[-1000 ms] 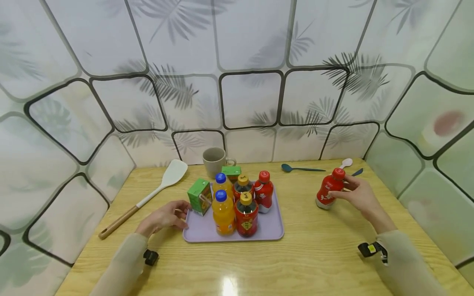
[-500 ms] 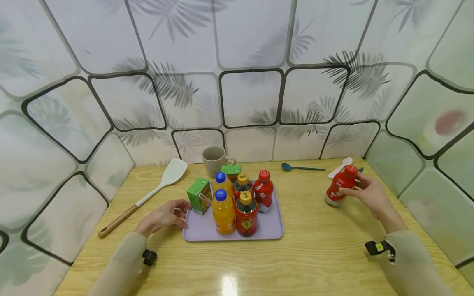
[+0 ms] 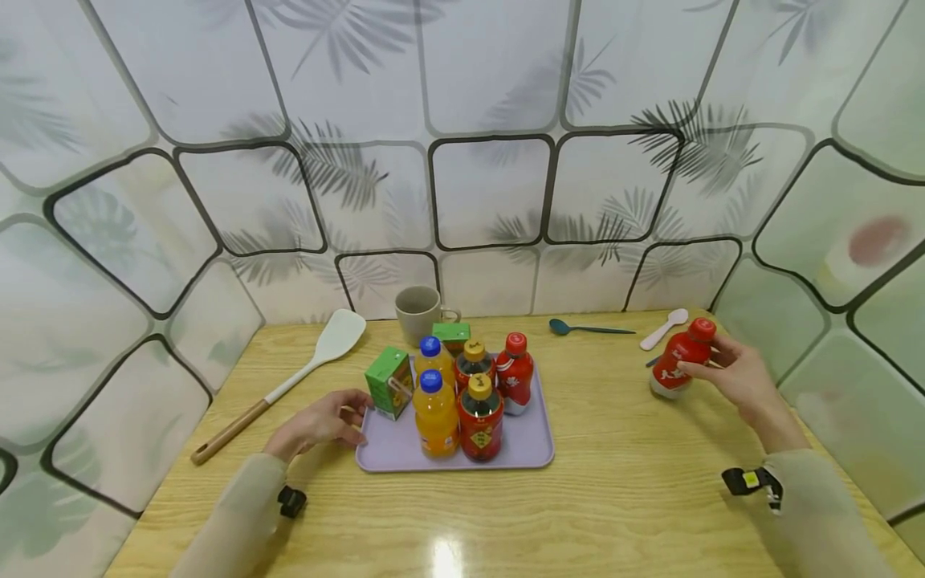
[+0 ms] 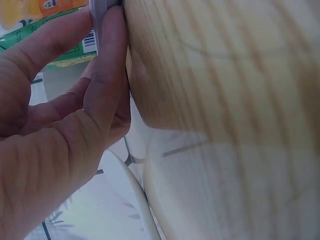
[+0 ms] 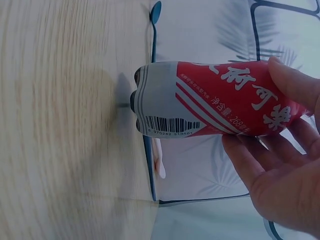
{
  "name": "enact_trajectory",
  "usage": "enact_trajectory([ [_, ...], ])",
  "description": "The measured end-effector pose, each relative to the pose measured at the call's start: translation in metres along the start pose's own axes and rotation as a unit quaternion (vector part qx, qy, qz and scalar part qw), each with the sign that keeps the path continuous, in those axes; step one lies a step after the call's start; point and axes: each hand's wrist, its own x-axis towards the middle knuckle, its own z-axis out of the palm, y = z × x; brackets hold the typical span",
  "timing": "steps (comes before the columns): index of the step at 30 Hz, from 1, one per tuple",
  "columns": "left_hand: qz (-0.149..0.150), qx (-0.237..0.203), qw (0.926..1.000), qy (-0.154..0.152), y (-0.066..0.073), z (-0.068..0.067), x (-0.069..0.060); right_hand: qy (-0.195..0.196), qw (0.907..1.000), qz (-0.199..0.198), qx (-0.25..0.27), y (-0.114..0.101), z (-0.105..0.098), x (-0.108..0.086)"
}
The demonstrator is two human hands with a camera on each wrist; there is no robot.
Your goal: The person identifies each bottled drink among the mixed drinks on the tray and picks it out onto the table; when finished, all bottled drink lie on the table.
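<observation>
My right hand holds a red cola bottle by its upper part, thumb on one side and fingers on the other. In the right wrist view the cola bottle hangs just above the table, its base apart from its shadow. At the left my left hand pinches the left rim of a lilac tray; the tray's rim shows between thumb and finger in the left wrist view. On the tray stand orange juice bottles, dark drink bottles with yellow caps, another red bottle and a green carton.
A second green carton and a grey mug are behind the bottles. Left of the tray lies a white spatula with a wooden handle. Toward the back right lie a dark teal spoon and a pink spoon. A patterned wall closes the back.
My right hand has carried the cola bottle rightward and slightly back, uncovering more of the pink spoon. The left hand and the tray have stayed in place.
</observation>
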Motion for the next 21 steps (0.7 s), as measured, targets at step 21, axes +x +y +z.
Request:
enact_trajectory([
  [21, -0.004, 0.002, 1.0, -0.001, 0.001, 0.0, 0.0, -0.005, 0.9999, -0.008, -0.012, 0.012, -0.006, 0.009],
])
